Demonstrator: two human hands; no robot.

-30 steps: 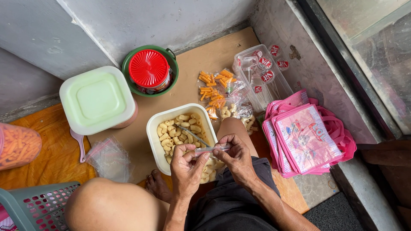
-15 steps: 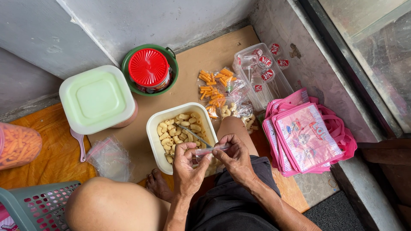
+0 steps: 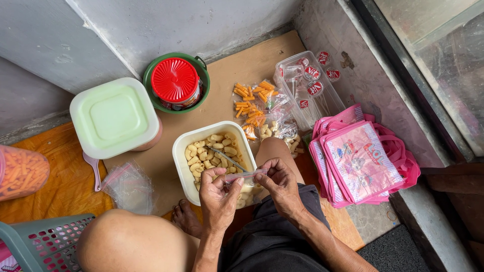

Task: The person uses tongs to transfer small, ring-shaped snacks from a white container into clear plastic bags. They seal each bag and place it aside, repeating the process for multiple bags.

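Small clear zip bag [image 3: 245, 176]: you held it pinched between left hand [image 3: 218, 194] and right hand [image 3: 279, 182], unmoved since a moment earlier, over the cream snack tub [image 3: 182, 151].

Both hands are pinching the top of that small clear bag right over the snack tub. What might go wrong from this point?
1. The small clear bag is held only along its top edge by the left hand and right hand; if the seal is incomplete, contents may drop out.
2. The white tub of pale snacks is open, close beside the knee, so a leg shift might tip it.
3. The spoon resting in the tub could get knocked out.
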